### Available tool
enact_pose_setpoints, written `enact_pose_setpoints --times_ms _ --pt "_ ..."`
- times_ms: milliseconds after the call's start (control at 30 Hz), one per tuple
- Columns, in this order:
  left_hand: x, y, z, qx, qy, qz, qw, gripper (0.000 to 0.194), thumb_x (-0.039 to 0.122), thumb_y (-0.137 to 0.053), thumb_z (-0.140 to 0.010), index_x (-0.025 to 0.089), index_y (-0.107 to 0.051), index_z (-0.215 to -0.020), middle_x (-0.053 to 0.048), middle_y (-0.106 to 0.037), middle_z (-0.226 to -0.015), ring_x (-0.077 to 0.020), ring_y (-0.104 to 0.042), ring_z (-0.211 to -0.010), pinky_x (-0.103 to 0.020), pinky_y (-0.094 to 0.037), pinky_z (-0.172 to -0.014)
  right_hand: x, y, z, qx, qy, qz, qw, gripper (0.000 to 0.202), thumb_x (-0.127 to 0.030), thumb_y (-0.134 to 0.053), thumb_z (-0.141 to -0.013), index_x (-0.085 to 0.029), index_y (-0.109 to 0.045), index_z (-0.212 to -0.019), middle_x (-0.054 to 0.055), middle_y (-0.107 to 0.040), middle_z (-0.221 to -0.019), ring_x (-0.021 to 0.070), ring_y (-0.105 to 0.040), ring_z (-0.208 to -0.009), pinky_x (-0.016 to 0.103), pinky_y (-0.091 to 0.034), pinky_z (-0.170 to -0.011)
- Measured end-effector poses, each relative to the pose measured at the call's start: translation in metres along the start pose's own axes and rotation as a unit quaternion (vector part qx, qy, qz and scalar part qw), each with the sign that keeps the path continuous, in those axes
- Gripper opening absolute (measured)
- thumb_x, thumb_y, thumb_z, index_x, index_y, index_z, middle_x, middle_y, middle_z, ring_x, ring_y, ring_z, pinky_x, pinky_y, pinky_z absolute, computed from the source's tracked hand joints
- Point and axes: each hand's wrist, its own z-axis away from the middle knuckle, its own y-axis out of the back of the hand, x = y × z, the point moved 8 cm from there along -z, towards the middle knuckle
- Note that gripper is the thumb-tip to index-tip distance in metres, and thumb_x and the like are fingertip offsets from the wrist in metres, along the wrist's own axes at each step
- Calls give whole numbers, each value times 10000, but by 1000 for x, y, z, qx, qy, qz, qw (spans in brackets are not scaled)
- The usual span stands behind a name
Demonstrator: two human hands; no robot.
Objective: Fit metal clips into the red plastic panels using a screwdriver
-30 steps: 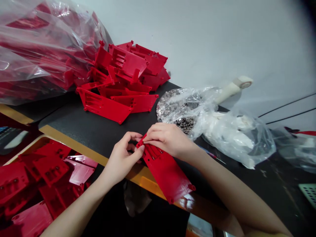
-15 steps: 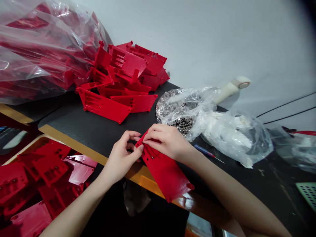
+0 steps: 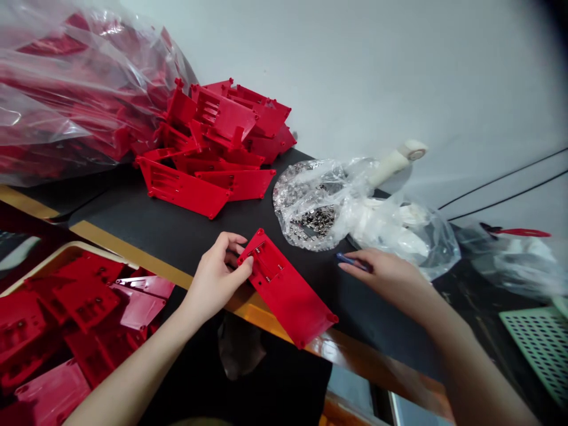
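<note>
A flat red plastic panel (image 3: 293,296) lies tilted across the table's front edge, with small metal pieces in the slots at its upper end. My left hand (image 3: 222,269) grips that upper end between thumb and fingers. To the right, my right hand (image 3: 381,273) is closed on the blue handle of a screwdriver (image 3: 350,260); its shaft is hidden by the hand. Behind the panel is a clear plastic bag (image 3: 306,204) with many small metal pieces in it.
Red panels (image 3: 186,189) are piled at the back, beside a large clear bag (image 3: 66,100) of red parts. A tray (image 3: 57,254) of red panels stands at left. White items in plastic (image 3: 399,231) and a green perforated basket (image 3: 536,343) are at right.
My right hand has left the panel, moved right and taken hold of the blue screwdriver that lay on the table. My left hand still holds the panel. The view has shifted slightly.
</note>
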Motion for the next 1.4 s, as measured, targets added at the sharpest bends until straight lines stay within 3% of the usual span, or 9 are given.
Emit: enact_pose_setpoints --times_ms 167,333,433,533,600,733,833,1133,1400 --pt "1 -2 7 -14 46 34 998 289 344 -613 -762 196 -497 -982 32 -532 -869 -77 -570 -566 -215 -518 -495 18 -23 4 99 30 -11 995 360 -435 -484 -904 -202 -684 -1092 107 -671 -1070 259 -664 -903 377 -516 -738" --pt "3 5 2 2 28 -21 999 238 296 -578 -762 209 -522 -977 39 -540 -865 -77 -574 -553 -211 -510 -501 21 -25 -9 76 30 -38 996 315 -364 -498 -867 -156 -662 -1039 124 -703 -1002 284 -676 -912 401 -528 -779" --pt "4 10 -3 18 15 -43 999 195 303 -578 -770 201 -542 -931 37 -539 -826 -81 -558 -548 -200 -484 -488 10 -4 -4 71 42 -41 996 251 -352 -499 -860 -174 -660 -933 120 -711 -959 286 -680 -897 393 -521 -777" --pt "8 9 -2 24 5 -60 998 181 325 -590 -785 183 -577 -897 36 -515 -773 -83 -537 -544 -189 -462 -482 -6 41 16 123 -15 -96 988 287 -446 -484 -888 -187 -586 -957 80 -668 -667 263 -657 -637 359 -480 -568" --pt "9 4 1 11 9 -62 998 221 361 -578 -807 178 -600 -929 37 -493 -738 -99 -546 -546 -205 -481 -475 -32 72 28 162 12 -283 945 239 -431 -547 -881 -226 -511 -998 54 -682 -753 205 -633 -591 313 -468 -502" --pt "3 -6 10 -4 42 -37 998 363 407 -576 -824 176 -566 -1104 53 -476 -715 -110 -542 -532 -235 -513 -473 -91 119 38 261 145 -582 756 222 -326 -673 -818 -266 -459 -828 -31 -655 -711 106 -499 -394 243 -359 -334" --pt "0 -9 14 5 41 -32 999 353 415 -558 -853 166 -584 -1102 61 -455 -670 -108 -544 -540 -222 -507 -502 -127 116 29 270 181 -629 706 274 -440 -596 -889 -248 -459 -750 -45 -614 -579 71 -398 -294 227 -235 -264" --pt "-8 -11 17 -26 85 78 993 439 393 -619 -837 193 -477 -1200 105 -434 -607 -105 -547 -498 -231 -530 -514 -168 51 -7 215 183 -579 765 277 -326 -627 -885 -217 -485 -674 -62 -604 -541 55 -438 -363 237 -352 -408" --pt "-8 -10 15 -65 93 49 992 440 369 -547 -893 226 -485 -1305 70 -454 -650 -85 -443 -559 -182 -427 -546 -168 47 -6 230 236 -590 737 203 -299 -585 -916 -248 -510 -734 -44 -604 -651 94 -533 -489 277 -421 -495"
